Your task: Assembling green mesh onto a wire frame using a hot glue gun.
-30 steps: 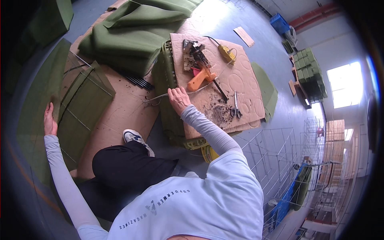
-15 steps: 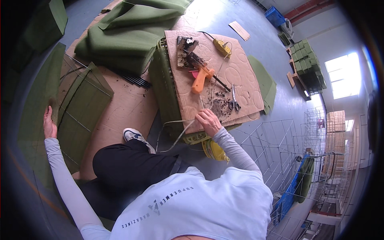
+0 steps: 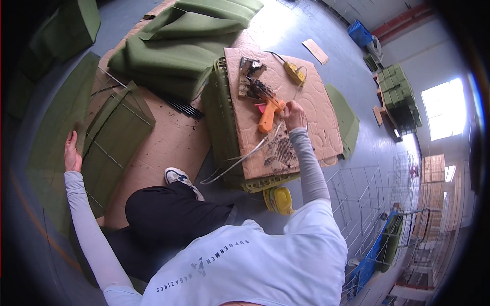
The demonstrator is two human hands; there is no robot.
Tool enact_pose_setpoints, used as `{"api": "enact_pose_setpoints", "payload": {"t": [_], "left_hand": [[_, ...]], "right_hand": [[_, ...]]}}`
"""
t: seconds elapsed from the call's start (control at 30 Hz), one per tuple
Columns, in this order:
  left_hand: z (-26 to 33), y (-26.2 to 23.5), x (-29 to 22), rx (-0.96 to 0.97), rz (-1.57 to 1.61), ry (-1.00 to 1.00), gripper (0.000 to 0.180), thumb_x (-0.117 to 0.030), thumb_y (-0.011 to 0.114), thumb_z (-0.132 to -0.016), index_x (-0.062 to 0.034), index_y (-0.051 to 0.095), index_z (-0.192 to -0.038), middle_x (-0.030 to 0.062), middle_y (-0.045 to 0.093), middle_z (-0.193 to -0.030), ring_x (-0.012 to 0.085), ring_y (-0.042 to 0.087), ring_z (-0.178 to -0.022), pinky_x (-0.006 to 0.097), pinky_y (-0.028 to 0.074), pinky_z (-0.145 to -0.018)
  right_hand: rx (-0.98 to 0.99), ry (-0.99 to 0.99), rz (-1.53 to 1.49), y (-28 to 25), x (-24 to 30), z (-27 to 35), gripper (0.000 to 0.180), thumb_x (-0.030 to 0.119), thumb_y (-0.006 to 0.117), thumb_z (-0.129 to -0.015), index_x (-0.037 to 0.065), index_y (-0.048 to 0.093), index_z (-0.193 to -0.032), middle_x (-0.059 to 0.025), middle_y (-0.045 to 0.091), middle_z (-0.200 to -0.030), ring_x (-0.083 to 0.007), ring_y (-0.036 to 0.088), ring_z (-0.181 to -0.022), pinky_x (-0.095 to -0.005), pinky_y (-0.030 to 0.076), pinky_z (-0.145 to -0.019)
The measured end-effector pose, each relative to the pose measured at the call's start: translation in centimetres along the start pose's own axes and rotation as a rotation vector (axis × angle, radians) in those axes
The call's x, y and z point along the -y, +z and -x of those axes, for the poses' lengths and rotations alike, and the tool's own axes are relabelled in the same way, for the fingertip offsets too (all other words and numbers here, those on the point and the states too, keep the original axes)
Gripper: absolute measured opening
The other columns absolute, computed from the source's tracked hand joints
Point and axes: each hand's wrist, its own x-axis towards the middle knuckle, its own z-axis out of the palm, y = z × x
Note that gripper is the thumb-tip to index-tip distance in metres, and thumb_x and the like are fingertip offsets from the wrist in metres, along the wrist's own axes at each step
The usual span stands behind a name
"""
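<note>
My left hand (image 3: 72,153) rests, fingers stretched out, against the edge of a green felt panel (image 3: 56,132) on wire framing at the left. My right hand (image 3: 295,117) is closed just behind an orange glue gun (image 3: 269,116) on the cardboard-topped green crate. Its fingers hide what they hold; the gun's black rod and the scissors seen earlier are now covered. The gun's nozzle end lies by a glue-stained board (image 3: 246,81). A pale cord (image 3: 240,161) loops over the cardboard's near-left edge.
A yellow power strip (image 3: 294,74) lies on the cardboard (image 3: 319,117). Green felt (image 3: 168,51) is heaped beyond the crate (image 3: 219,112). Black sticks (image 3: 185,108) lie on the floor cardboard. A yellow jug (image 3: 279,200) stands near the crate; wire frames (image 3: 357,194) stand at right.
My right hand has let go of the cord at the cardboard's near edge and reached forward to the glue gun's rear. My left hand stays on the panel. The view has shifted slightly.
</note>
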Motion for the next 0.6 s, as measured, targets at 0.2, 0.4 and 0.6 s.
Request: {"api": "enact_pose_setpoints", "payload": {"t": [0.2,0.4,0.6], "left_hand": [[1.2,-0.4,-0.9,0.042,0.075,-0.011,0.029,-0.014,0.054,-0.086,-0.0029,0.053,-0.113,0.0040,0.055,-0.114,0.0117,0.050,-0.104,0.024,0.036,-0.093],[-0.3,3.9,0.6,0.084,0.182,-0.026,0.026,-0.012,0.055,-0.085,-0.0043,0.055,-0.110,0.0026,0.056,-0.112,0.0109,0.051,-0.102,0.024,0.037,-0.091],[0.5,1.3,-0.7,0.037,0.123,-0.020,0.029,-0.012,0.055,-0.085,-0.0026,0.052,-0.112,0.0031,0.055,-0.112,0.0111,0.048,-0.105,0.025,0.034,-0.094]], "right_hand": [[-0.310,-0.299,-0.007,3.0,7.1,-3.7,0.054,0.030,0.066,-0.070,0.004,0.047,-0.113,-0.0162,0.050,-0.113,-0.0315,0.050,-0.101,-0.0393,0.042,-0.081],[0.214,-0.182,0.183,4.5,4.5,-16.6,0.040,0.023,0.061,-0.075,0.014,0.055,-0.113,-0.0186,0.053,-0.112,-0.0286,0.051,-0.104,-0.0353,0.041,-0.087],[0.332,-0.478,0.245,6.0,4.5,-17.1,0.029,0.008,0.050,-0.074,0.017,0.066,-0.097,-0.0152,0.062,-0.091,-0.0292,0.060,-0.084,-0.0350,0.047,-0.076]]}}
